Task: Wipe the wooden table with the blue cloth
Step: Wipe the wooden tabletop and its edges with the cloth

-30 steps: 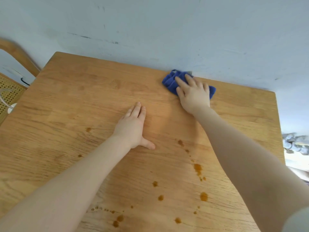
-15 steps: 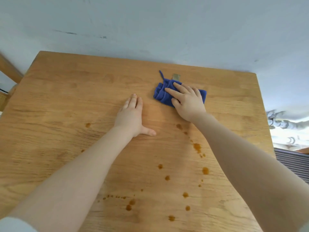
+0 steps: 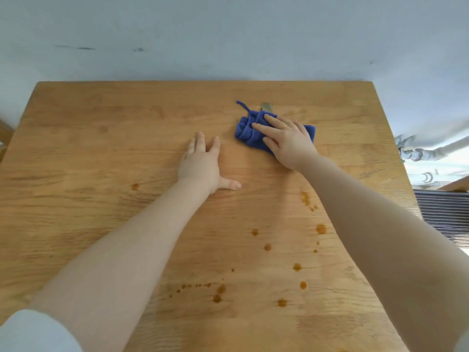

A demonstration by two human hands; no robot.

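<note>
On the wooden table, right hand presses blue cloth flat-fingered.

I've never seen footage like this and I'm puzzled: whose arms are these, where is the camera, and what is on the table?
The camera sits on a person's head, looking forward and down, so the two bare arms are the wearer's own. The left hand rests flat on the light brown wooden table, holding nothing. The right hand presses a crumpled blue cloth against the wood with straight fingers. Nearer the wearer lie small brown spill spots, not yet wiped.
</note>
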